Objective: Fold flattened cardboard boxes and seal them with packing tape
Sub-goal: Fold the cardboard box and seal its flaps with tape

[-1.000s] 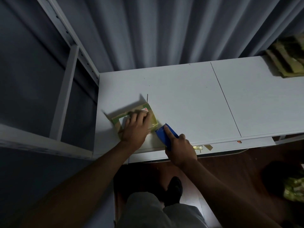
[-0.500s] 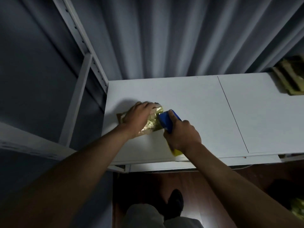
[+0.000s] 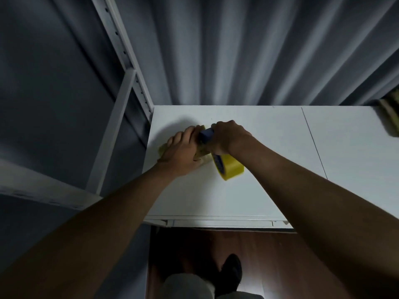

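Near the middle of the frame we see both hands meeting over a small cardboard box [image 3: 204, 153] that sits on the white table [image 3: 269, 147], toward the table's left end. The left hand [image 3: 183, 149] lies over the box with its fingers curled down around the far side, gripping it, so that only slivers of yellowish cardboard show at the left edge and under the palm. Just to the right, touching the box, the right hand [image 3: 228, 137] wraps its fingers round the blue handle of a tape dispenser [image 3: 208, 133]; the knuckles face us and the fingertips are hidden. Below that hand the yellow tape roll [image 3: 230, 168] juts toward the lower right, blurred, close above the table surface; we cannot tell whether it touches it.

Behind the table, across the top of the frame, hangs a grey pleated curtain [image 3: 237, 50]. A white metal shelf frame [image 3: 121, 50] runs diagonally through the upper left. At the far right edge a stack of flattened cardboard [image 3: 390, 117] lies on the table, well apart from the hands. At the bottom centre we make out a dark shoe [image 3: 232, 270] on a brown floor [image 3: 280, 266].
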